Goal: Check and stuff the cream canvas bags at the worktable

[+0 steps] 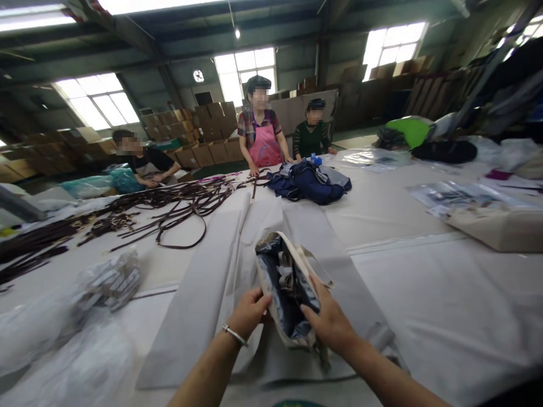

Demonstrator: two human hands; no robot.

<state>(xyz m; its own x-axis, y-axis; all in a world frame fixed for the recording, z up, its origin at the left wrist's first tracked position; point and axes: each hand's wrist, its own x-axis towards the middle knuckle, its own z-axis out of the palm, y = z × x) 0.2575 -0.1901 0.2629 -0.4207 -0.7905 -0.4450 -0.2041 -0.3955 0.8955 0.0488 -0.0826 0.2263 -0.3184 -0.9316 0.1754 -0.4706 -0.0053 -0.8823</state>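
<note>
I hold an open cream bag (pixel 285 265) with a dark blue lining and crumpled paper inside, just above the white table (pixel 424 294). My left hand (pixel 249 312), with a thin bracelet at the wrist, grips the bag's left rim with closed fingers. My right hand (pixel 328 319) holds the right side, thumb hooked into the opening. The bag's mouth faces me.
Sheets of grey paper (pixel 203 305) lie under the bag. Dark straps (pixel 169 209) spread over the left of the table. Clear plastic bags (pixel 106 282) sit near left. A navy bag pile (pixel 309 181) lies far off. Three people stand or sit at the far edge.
</note>
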